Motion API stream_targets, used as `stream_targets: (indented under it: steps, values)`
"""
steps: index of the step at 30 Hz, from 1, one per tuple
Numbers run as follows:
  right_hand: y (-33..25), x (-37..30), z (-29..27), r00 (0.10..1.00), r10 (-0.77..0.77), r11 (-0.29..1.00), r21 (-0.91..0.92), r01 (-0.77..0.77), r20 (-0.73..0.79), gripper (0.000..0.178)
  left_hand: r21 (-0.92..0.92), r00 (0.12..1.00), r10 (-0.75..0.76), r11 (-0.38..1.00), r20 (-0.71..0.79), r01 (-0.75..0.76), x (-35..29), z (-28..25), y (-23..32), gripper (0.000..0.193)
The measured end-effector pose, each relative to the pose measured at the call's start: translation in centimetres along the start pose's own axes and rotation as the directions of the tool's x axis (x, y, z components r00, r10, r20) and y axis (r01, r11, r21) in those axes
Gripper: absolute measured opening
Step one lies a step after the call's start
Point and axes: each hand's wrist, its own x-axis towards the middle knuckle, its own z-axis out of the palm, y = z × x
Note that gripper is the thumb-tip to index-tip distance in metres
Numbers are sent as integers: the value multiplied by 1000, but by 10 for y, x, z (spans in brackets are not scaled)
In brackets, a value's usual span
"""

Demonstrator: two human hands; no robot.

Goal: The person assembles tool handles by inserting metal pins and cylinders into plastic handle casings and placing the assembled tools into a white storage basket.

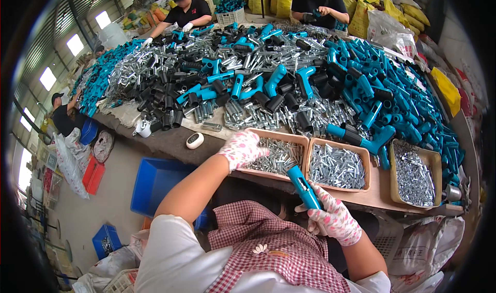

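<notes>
My right hand (335,218), in a white glove with pink spots, grips a teal tube-shaped plastic housing (304,188) with openings along its side, tilted up and leftward. In a matching glove, my left hand (242,150) reaches over the left edge of a tan tray (248,171) of small metal pieces (279,156). Its fingers are bent together at the pieces; whatever they pinch is hidden. Right of this stands a second tan tray (336,188) filled with short metal pins (336,166). A third tray (438,176), farther right, holds tiny metal parts (415,179).
A big heap of teal pistol-shaped housings (382,89), black sleeves (160,94) and metal tubes (137,65) covers the table. A white oval device (195,140) lies near its edge. Blue bins (155,187) stand on the floor to the left. Co-workers (188,15) work across the table.
</notes>
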Motion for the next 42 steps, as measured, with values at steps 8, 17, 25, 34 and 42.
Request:
stream_targets:
  steps: [8, 17, 25, 34, 42]
  values:
    - [12, 8, -5, 1000, -10, 891, 453, 4, 10, 72, 126, 968, 247, 962, -35, -241, 17, 40, -1, 29]
    - [20, 20, -11, 993, -26, 713, 698, -66, 119, 63, 98, 941, 147, 988, -306, -123, 4, 39, -1, 37]
    - [21, 25, -8, 985, -24, 633, 765, -118, 172, 60, -152, 822, 214, 929, -528, -339, 1, 43, -18, 23]
    - [15, 26, -6, 958, -38, 527, 820, -222, 284, 73, -201, 569, 544, 590, -617, -782, -58, 21, 29, 24]
    - [11, 26, -2, 933, -74, 553, 793, -257, 353, 76, -364, 543, 676, 405, -498, -839, -48, 37, 32, 23]
